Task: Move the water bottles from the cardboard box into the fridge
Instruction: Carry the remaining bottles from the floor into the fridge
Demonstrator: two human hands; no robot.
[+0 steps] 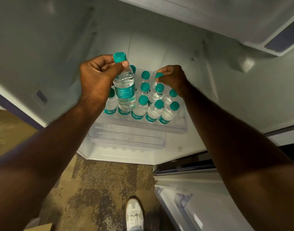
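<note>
Left hand (97,77) pinches a bottle (124,87) by its neck above the fridge shelf (143,129), right hand (172,77) pinches a back bottle's cap (158,75); lower each straight into a gap, don't topple neighbours

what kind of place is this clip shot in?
Probably a kitchen or pantry corner, standing at an open fridge: white moulded liner, clear shelf packed with water bottles, door rack lower right, speckled floor.
</note>
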